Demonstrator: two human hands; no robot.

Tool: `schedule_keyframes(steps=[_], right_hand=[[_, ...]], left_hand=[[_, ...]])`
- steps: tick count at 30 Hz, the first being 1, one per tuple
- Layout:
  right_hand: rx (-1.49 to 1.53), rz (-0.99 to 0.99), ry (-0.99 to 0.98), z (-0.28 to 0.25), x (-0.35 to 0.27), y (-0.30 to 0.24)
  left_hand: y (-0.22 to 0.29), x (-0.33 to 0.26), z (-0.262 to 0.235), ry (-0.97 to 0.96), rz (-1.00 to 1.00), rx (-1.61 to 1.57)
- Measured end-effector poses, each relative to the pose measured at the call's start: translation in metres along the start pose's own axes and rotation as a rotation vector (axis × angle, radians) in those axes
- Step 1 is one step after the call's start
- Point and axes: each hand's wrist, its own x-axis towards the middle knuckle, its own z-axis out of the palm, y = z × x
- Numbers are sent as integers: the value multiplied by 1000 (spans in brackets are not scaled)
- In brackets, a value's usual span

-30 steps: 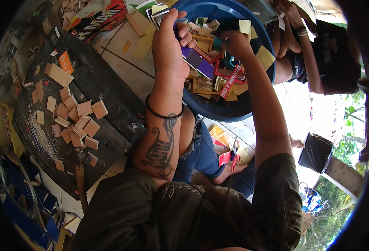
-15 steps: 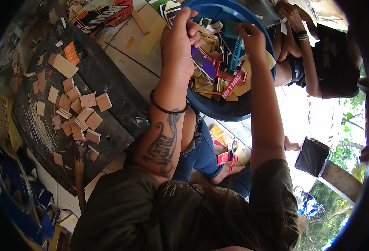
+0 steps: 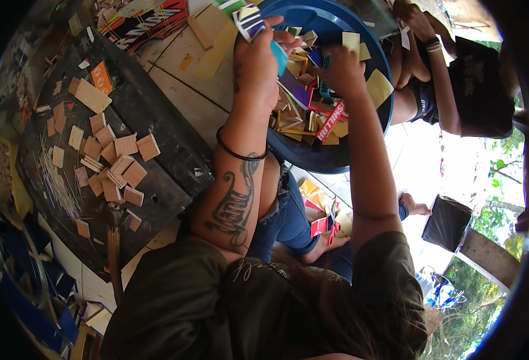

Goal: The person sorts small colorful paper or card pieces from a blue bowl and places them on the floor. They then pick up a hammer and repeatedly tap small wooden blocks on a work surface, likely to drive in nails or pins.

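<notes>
My left hand (image 3: 263, 60) is closed on several small card pieces above the left side of a blue plastic basin. Striped white-and-dark card pieces (image 3: 249, 24) stick out past its fingers, and a teal card piece (image 3: 280, 58) shows by the palm. Over the middle of the basin (image 3: 312, 161), my right hand (image 3: 343, 71) reaches down at the pile; its fingers are blurred and partly hidden. Beneath it lie many coloured pieces, among them a red strip with white lettering (image 3: 331, 121), a purple piece (image 3: 295, 90) and a pale yellow sheet (image 3: 379, 90).
To the left, a dark board (image 3: 162, 144) carries small wooden blocks (image 3: 123, 162) and thin wires (image 3: 57, 180). Red-handled scissors (image 3: 334, 229) lie near my foot among card scraps. Another person (image 3: 474, 90) sits at the right beyond the basin. A black box-like thing (image 3: 448, 223) stands farther right.
My right hand has moved left and lower over the pile. A teal piece now shows in my left hand. Pale yellow pieces appear at the basin's far side, and the yellow sheet is more uncovered.
</notes>
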Motion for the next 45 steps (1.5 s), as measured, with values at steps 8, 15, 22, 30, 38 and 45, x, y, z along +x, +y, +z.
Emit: schedule_keyframes(steps=[8, 15, 22, 30, 38, 45], right_hand=[[1049, 629, -288, 11, -34, 60], [1620, 667, -153, -37, -18, 27], [1026, 14, -224, -73, 12, -25], [1059, 85, -101, -62, 13, -27], [1000, 89, 94, -40, -1, -67], [1576, 240, -182, -21, 1, -26]], left_hand=[[9, -1, -5, -30, -13, -174], [6, -3, 0, -110, -165, -26], [2, -12, 10, -243, -309, 61], [-1, -9, 7, -184, -307, 82], [1, -10, 8, -191, -273, -64], [-4, 0, -3, 4, -198, -201]])
